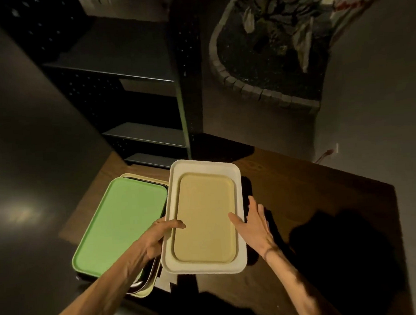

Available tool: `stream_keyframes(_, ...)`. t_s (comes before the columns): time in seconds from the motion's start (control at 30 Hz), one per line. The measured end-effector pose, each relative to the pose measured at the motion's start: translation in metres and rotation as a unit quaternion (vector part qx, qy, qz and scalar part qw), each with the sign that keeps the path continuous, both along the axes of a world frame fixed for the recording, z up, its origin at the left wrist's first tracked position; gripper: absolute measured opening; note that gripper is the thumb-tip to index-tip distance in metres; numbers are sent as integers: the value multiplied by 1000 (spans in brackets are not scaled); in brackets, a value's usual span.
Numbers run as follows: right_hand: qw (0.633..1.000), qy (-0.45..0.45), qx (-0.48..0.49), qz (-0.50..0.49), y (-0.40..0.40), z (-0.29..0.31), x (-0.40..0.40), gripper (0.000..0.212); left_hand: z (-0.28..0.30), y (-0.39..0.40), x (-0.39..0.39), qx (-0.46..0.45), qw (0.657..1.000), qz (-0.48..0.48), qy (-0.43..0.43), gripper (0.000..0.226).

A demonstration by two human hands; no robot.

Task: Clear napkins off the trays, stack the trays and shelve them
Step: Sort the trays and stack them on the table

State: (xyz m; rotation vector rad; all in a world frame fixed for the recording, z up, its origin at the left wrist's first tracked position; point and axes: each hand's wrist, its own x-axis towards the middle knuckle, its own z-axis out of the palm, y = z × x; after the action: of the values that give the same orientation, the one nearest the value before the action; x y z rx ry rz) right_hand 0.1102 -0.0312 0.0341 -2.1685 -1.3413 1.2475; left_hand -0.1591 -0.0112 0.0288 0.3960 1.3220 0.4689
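While the room sits dim, a person stands at a wooden table [302, 200] with both bare arms reaching forward over it. Their left hand [158, 236] grips the left long edge of a white tray [236, 180], thumb curled over the rim onto the top and fingers tucked beneath. A smaller tan tray [204, 218] lies nested inside the white one, its long sides running the same way. Their right hand [253, 221] is spread with straight, relaxed fingers at the white tray's right edge, thumb lying on the tan tray's surface and the other fingers reaching past the rim; it clasps nothing.

At nine o'clock from the white tray, just beside it, a green tray [118, 223] tops a stack on the table. Beneath it the rims of further trays show: a pale yellow one [147, 291] and something dark and shiny that I cannot make out well. The left forearm crosses over the near right corner of that stack. Pale napkins [167, 280] peek out at six o'clock, under the white tray's near left corner.

Beyond the table at twelve o'clock stands a dark shelf unit [133, 74] with several boards. At two o'clock, well apart on the floor, is a planter [264, 56] edged with small grey blocks, holding leafy plants.
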Motion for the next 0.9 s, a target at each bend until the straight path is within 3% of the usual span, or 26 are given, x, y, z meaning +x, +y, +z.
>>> stream_keyframes(0.1,982,180,-46,-24,4,0,-28,50,-4,-6,-37,-11,1000,0,-4,37)
stream_keyframes(0.17,979,196,-49,-16,3,-5,-49,32,-4,-10,-56,-11,1000,-3,3,32)
stream_keyframes(0.3,981,181,-73,18,1,-17,-92,13,-16,-15,-99,3,999,-9,49,27)
stream_keyframes(0.43,984,137,-102,50,3,-30,-134,29,-27,-16,-140,17,992,-18,120,24)
stream_keyframes(0.57,984,114,-121,69,10,-36,-174,38,-39,-14,-180,43,983,3,177,46)
stream_keyframes(0.7,980,113,-152,67,16,-39,-209,41,-51,-8,-207,95,960,-10,264,34)
stream_keyframes(0.8,980,94,-165,55,19,-44,-231,52,-62,-1,-218,177,918,-51,351,19)
stream_keyframes(0.9,976,16,-199,85,25,-51,-246,67,-73,4,-226,239,848,-109,460,23)
